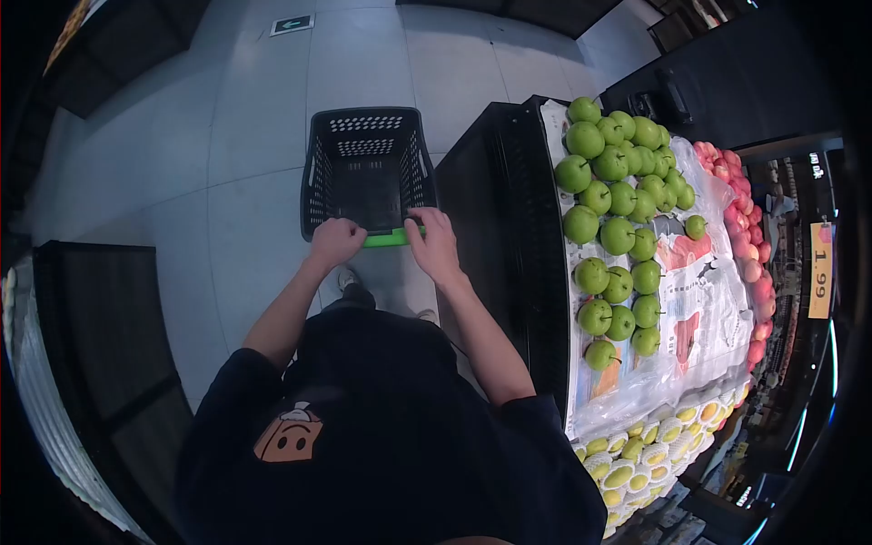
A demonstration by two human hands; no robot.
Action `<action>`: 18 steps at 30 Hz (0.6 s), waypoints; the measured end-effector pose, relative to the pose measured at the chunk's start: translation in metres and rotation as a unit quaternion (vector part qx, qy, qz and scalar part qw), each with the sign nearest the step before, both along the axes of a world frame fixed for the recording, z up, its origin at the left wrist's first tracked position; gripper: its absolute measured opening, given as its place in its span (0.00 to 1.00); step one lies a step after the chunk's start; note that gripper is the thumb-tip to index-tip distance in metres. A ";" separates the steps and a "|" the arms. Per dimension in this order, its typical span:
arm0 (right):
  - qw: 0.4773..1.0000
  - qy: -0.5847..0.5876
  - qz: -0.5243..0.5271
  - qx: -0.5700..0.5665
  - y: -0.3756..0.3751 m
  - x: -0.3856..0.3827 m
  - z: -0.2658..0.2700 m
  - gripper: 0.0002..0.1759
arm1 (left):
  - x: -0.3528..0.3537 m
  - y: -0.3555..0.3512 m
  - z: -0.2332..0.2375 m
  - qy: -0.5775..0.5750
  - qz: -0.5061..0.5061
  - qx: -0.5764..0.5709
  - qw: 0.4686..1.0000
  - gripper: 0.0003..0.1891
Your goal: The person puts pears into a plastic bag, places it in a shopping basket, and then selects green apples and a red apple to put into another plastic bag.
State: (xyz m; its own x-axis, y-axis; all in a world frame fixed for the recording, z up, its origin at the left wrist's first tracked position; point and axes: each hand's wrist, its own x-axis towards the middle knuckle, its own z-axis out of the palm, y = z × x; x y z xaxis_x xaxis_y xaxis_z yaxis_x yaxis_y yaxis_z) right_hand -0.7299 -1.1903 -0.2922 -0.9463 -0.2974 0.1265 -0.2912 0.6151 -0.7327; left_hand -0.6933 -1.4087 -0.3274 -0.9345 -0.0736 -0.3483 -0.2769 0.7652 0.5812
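Observation:
In front of my body is a black plastic shopping basket (365, 116) with perforated walls, and nothing shows inside it. Its green handle (386, 238) lies across the near side. My left hand (338, 242) is closed around the handle's left end. At the other end, my right hand (435, 245) grips it with the thumb on the near side, its fingers partly hidden.
Close on the right stands a dark produce stand (509, 227) with green apples (618, 236) on newspaper (690, 272). Red fruit (749, 241) and net-wrapped yellow fruit (636, 463) adjoin them. A black display unit (109, 327) is at left. Tiled floor (254, 127) stretches ahead.

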 end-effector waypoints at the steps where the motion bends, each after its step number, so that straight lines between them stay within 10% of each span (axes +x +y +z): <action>1: 0.999 -0.031 0.014 0.006 -0.009 -0.014 -0.009 0.16 | -0.005 -0.004 0.001 0.010 0.003 -0.001 1.000 0.18; 4: 0.964 -0.197 0.049 0.172 -0.027 -0.038 -0.043 0.21 | -0.015 -0.013 -0.005 0.038 0.018 0.003 0.999 0.17; 18: 0.979 -0.155 -0.045 0.121 -0.068 -0.110 -0.063 0.18 | -0.110 -0.061 -0.011 0.082 0.048 0.034 0.995 0.14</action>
State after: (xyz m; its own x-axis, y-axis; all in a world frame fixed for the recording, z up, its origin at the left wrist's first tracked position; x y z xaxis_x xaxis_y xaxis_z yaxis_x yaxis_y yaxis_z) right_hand -0.8395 -1.2584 -0.3556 -0.9520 -0.1962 -0.2351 -0.0139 0.7947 -0.6069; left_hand -0.8031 -1.4699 -0.3381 -0.9689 -0.1467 -0.1994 -0.2443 0.6974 0.6737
